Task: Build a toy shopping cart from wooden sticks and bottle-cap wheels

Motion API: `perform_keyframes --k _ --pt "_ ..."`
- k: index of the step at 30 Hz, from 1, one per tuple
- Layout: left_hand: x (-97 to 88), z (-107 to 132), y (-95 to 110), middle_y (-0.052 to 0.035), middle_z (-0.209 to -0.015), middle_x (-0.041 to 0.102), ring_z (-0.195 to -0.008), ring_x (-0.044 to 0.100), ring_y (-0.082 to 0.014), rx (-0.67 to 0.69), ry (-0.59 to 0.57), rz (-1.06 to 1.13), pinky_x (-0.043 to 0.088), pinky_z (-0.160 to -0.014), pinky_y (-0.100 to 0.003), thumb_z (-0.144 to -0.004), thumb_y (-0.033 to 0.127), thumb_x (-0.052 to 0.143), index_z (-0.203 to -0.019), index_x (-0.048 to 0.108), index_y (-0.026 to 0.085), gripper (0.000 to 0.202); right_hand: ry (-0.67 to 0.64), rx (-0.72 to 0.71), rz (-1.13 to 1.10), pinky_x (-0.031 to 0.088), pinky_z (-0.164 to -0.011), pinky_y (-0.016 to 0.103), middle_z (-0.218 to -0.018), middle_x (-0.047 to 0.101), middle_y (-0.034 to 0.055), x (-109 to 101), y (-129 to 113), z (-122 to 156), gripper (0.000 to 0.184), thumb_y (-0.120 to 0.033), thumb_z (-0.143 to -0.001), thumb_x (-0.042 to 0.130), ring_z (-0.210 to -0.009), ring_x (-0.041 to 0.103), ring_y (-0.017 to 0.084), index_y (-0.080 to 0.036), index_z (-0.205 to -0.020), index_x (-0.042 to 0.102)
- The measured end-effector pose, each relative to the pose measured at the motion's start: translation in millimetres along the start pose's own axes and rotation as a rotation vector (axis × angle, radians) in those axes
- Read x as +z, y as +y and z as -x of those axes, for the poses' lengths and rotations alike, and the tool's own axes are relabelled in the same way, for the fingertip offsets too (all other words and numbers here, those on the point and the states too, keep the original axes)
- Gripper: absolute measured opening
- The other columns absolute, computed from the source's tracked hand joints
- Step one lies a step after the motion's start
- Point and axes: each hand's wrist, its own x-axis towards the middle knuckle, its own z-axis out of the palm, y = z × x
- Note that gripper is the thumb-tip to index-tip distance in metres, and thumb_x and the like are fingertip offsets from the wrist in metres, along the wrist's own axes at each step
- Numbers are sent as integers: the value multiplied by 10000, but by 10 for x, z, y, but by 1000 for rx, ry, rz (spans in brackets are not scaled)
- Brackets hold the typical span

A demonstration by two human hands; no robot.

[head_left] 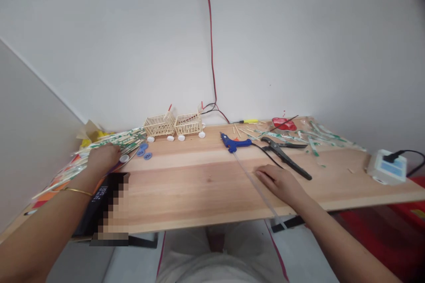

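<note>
At the left, my left hand (103, 158) reaches into a pile of paper- and plastic-wrapped wooden sticks (133, 137). Its fingers are mostly hidden, so I cannot tell whether they grip any. My right hand (281, 182) lies on the table, holding nothing, its fingers loosely stretched out to the left. Beside its fingertips runs a long clear glue stick (246, 171), which extends from the blue glue gun (234, 142). Black-handled cutters (285, 157) lie just beyond this hand. Two small stick-built carts (159, 126) with white wheels stand against the wall.
Blue discs (148, 156) and a white cap (124, 158) lie near the left pile. A black phone-like device (99, 203) lies under my left forearm. Torn wrappers (314, 146), loose sticks (245, 131) and a red packet (284, 124) are at the back right. A white power socket (387, 167) stands far right.
</note>
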Motion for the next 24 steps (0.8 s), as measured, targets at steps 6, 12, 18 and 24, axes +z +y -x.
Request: perform_keyframes --k 6,12,18,24 --pt "29 -28 -11 -138 -941 622 -786 549 -252 9 22 -4 244 -608 -247 -863 310 394 -840 663 121 330 10 -11 16 531 -742 307 -934 727 69 7 7 2 250 -302 -931 447 -846 678 198 -201 -945 675" --pt "25 -21 -28 -103 -772 613 -711 530 -234 -15 27 41 239 -599 -247 -795 251 478 -798 659 108 231 -5 -21 31 533 -753 310 -940 724 68 13 16 11 251 -311 -936 443 -851 677 195 -199 -936 668" --pt "9 -18 -75 -8 -555 510 -555 423 -160 -104 47 165 234 -579 -217 -743 306 560 -731 633 132 189 6 -20 50 537 -751 313 -950 728 70 21 20 16 246 -307 -929 450 -860 682 202 -205 -939 673" --pt "-46 -31 -193 37 -509 462 -517 346 -116 -136 116 303 199 -558 -193 -749 283 564 -701 606 149 148 1 -10 50 536 -754 312 -956 728 69 6 9 15 245 -303 -930 450 -861 680 200 -200 -938 672"
